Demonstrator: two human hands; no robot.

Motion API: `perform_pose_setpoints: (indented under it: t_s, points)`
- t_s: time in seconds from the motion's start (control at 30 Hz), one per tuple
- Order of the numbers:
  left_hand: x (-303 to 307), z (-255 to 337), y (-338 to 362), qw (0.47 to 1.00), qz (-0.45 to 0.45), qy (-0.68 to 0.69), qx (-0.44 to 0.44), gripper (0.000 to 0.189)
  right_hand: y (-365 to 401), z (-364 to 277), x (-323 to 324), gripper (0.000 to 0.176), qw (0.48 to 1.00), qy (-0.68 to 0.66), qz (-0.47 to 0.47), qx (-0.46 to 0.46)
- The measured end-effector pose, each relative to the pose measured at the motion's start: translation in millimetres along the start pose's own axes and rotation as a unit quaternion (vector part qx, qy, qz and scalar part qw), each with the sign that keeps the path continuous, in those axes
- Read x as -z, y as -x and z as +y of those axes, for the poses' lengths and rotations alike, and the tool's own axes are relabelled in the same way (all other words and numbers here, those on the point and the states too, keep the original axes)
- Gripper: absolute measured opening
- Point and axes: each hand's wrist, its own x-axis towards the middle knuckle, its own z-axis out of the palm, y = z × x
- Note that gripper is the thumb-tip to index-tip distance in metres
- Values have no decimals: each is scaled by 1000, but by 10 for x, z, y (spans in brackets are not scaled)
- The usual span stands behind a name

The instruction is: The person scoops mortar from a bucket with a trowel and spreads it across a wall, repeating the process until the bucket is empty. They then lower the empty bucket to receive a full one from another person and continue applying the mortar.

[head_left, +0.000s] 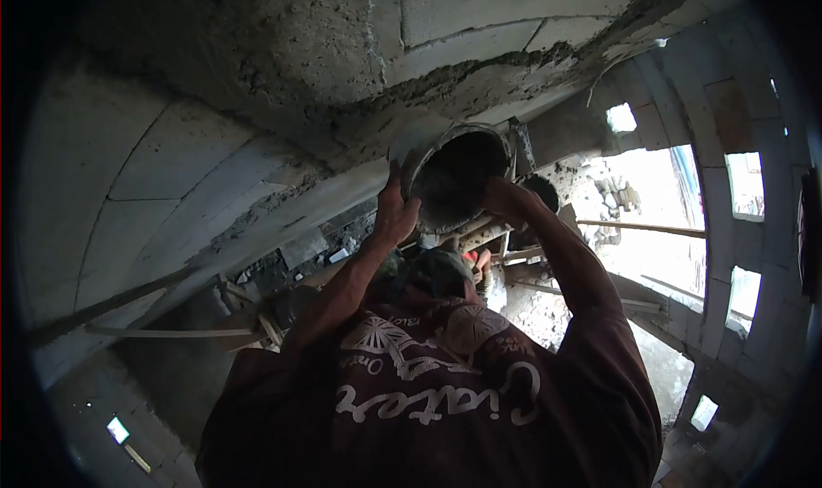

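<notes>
A mortar-smeared bucket (467,129) is held up in front of my chest, its dark mouth facing me. My left hand (397,212) grips the bucket's left side, with the thumb near the rim. On the opposite side, my right hand (512,200) is closed at the rim. Its fingertips are lost in shadow. The bucket's inside is too dark to tell what it contains. A second dark, round opening (541,192) shows just behind my right wrist.
A block wall (163,158) with rough mortar rises close ahead and left. Below are wooden poles (642,228), rubble (612,195) and a person in red (476,258), partly hidden. Bright openings (745,187) pierce the wall at right.
</notes>
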Motion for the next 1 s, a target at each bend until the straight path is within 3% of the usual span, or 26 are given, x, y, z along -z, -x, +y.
perform_pose_setpoints:
  t_s: [0.03, 0.07, 0.13, 0.2, 0.23, 0.3, 0.37, 0.43, 0.5, 0.57, 0.7, 0.77, 0.8, 0.83, 0.93, 0.97, 1.0]
  points:
    - [46, 55, -8, 1000, -1, -7, -1, 72, 72, -184, 145, 27, 1000, -1, 7, 0]
    - [80, 108, -27, 999, -24, 31, -8, 71, 196, -464, 517, 28, 966, -222, 81, -108]
    - [90, 245, -45, 997, -53, 60, -14, 71, 216, -759, 657, 28, 863, -434, 157, -206]
    - [95, 373, -35, 989, -90, 65, 101, 52, 94, -960, 554, 25, 617, -696, 161, -331]
    - [56, 352, -25, 989, -97, 55, 98, 52, 27, -1040, 579, 25, 611, -700, 171, -328]
    - [-31, 211, 1, 959, -74, 232, 143, 48, -105, -1195, 686, 23, 528, -752, 227, -322]
    - [-169, 98, 22, 960, -57, 245, 122, 50, -185, -1288, 669, 23, 510, -751, 279, -314]
    - [-246, 76, 21, 957, -32, 269, 104, 52, -160, -1388, 796, 23, 449, -780, 332, -282]
    - [-226, -10, 72, 950, -2, 217, 226, 46, -30, -1509, 872, 23, 457, -777, 330, -280]
    - [-255, -508, 104, 938, 10, 252, 238, 48, 52, -1656, 834, 23, 515, -718, 336, -326]
    - [-67, -727, 286, 903, 28, 312, 294, 54, -251, -1897, 370, 22, 511, -723, 332, -326]
    - [131, -899, 429, 896, 15, 328, 297, 54, -579, -2140, 117, 22, 413, -740, 430, -312]
    - [259, -986, 482, 891, 1, 342, 300, 53, -661, -2277, 213, 22, 344, -773, 424, -323]
    - [419, -1061, 568, 891, 1, 340, 300, 53, -694, -2421, 332, 22, 343, -774, 424, -323]
    - [958, -1267, 857, 864, -28, 333, 376, 53, -725, -2812, 401, 24, 137, -705, 606, -341]
    - [1159, -1332, 973, 862, -29, 337, 379, 53, -607, -2922, 340, 25, 135, -673, 605, -405]
    - [1363, -1413, 1083, 859, -29, 342, 380, 52, -500, -3061, 430, 23, 147, -613, 660, -409]
